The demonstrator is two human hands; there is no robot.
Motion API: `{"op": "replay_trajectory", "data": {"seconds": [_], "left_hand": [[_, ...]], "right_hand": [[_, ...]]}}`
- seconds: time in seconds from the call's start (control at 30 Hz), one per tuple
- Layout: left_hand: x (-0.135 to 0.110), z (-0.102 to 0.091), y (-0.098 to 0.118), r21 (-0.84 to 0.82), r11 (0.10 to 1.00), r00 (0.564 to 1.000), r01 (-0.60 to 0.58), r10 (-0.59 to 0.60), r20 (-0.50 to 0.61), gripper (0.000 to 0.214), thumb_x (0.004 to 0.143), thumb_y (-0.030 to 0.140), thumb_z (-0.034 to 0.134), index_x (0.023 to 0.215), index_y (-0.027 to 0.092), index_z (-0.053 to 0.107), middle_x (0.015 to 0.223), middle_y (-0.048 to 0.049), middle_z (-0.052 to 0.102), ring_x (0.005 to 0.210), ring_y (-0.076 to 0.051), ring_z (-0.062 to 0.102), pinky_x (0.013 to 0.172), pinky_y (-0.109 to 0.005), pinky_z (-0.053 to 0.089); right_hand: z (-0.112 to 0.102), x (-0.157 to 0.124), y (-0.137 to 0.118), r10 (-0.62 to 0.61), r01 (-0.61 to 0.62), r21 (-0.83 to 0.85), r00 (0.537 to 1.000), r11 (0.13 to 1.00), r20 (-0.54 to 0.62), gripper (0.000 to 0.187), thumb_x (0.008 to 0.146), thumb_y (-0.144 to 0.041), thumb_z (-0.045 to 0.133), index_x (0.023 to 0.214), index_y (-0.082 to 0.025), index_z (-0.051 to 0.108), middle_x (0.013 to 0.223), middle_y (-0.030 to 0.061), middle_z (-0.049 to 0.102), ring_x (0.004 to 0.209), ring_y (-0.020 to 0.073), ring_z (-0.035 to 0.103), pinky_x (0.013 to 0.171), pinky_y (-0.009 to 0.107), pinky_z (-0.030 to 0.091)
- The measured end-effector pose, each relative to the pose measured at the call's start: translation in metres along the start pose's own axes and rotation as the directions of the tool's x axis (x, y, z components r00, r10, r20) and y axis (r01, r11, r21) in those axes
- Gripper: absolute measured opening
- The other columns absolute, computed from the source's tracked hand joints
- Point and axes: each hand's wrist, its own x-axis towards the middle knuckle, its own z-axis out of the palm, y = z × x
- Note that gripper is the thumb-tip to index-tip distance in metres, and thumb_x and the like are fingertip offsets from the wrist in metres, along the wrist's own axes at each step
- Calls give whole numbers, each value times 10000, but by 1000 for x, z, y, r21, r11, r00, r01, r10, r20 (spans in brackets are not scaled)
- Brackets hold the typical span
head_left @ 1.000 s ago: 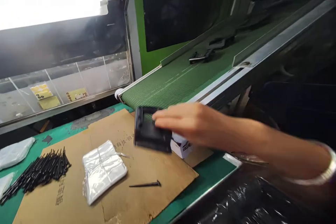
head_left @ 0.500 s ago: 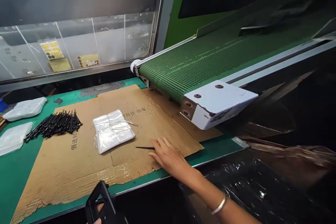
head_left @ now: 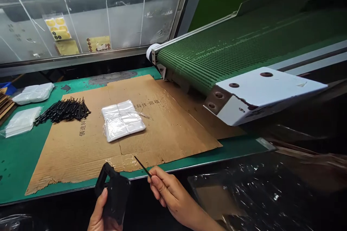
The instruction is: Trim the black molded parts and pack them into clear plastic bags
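Note:
My left hand (head_left: 98,209) is closed around a black plastic part (head_left: 116,189) with an open loop-shaped frame at its upper end, held below the table's front edge. Its exact kind does not show. Between thumb and fingers of my right hand (head_left: 172,193) is a thin black rod (head_left: 141,165), its free end pointing up and left towards the other part. The two are apart. On the cardboard sheet (head_left: 168,137) lies a stack of clear plastic bags (head_left: 123,119). A pile of similar thin black rods (head_left: 66,110) sits at the left, partly on the cardboard.
A green conveyor belt (head_left: 206,57) with a white end block (head_left: 268,92) overhangs the right of the green table (head_left: 16,169). More plastic bags (head_left: 23,121) lie at the far left. Dark plastic sheeting (head_left: 255,191) hangs below right.
My right hand has lifted the thin black rod off the cardboard and brought it down and left, near the black plastic part. My left hand has raised that part; the camera view has shifted.

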Motion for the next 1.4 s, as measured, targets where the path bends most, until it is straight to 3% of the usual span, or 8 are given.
{"op": "replay_trajectory", "data": {"seconds": [0.07,0.2,0.53,0.8,0.93,1.03,1.23,1.4], "left_hand": [[-6,15,0,-36,999,999,-39,38,-36,187,857,64,468,815,132,636,720,-59,732,674,-139,684,619,-207,543],[-14,35,1,-116,991,993,-71,60,-99,265,856,0,404,1064,89,543,712,-71,714,638,-132,674,583,-213,552],[-10,32,0,-100,990,989,-96,83,-123,275,827,3,450,1048,112,570,728,-45,694,615,-125,655,558,-213,546],[-13,37,2,-139,983,984,-124,103,-148,327,841,6,439,1122,135,546,793,-63,715,672,-145,672,575,-233,556],[-13,36,4,-152,979,981,-139,114,-157,363,839,9,444,1165,144,529,816,-67,720,694,-148,673,593,-233,557],[-12,34,6,-140,980,980,-138,115,-160,388,838,9,443,1191,153,515,823,-63,720,703,-148,673,597,-229,553],[-13,34,9,-148,980,980,-133,107,-168,291,840,22,449,1091,120,557,782,-75,711,668,-154,667,571,-239,552],[-11,28,9,-192,980,989,-47,19,-148,144,818,28,481,860,106,594,730,-77,683,652,-167,654,558,-251,548]], "right_hand": [[17,-3,-1,8,-8,73,1000,997,-4,400,936,-502,257,783,-187,449,611,-41,413,521,98,382,492,219,332],[40,-6,-1,-63,63,-2,998,998,2,429,951,-467,238,743,-186,487,606,-32,420,551,112,397,527,239,329],[47,-6,0,-205,192,-220,978,957,-38,384,975,-344,239,684,-200,445,591,-22,497,521,112,466,505,223,372],[45,-7,9,-467,355,-494,876,794,-121,352,964,-196,278,656,-182,448,547,-20,457,466,97,419,458,225,314],[44,-8,11,-581,366,-652,801,664,-142,342,946,-171,332,645,-170,494,521,-12,452,453,104,395,452,236,297],[42,-10,12,-603,352,-697,784,625,-146,341,944,-181,343,654,-162,521,520,-4,461,456,110,397,458,243,298],[41,-15,13,-558,339,-689,822,640,-113,396,947,-221,355,570,-178,468,500,-15,423,452,104,368,457,247,276],[44,-14,15,-585,376,-675,804,635,-102,426,951,-235,349,537,-178,432,479,-24,386,444,100,329,452,254,249]]}}
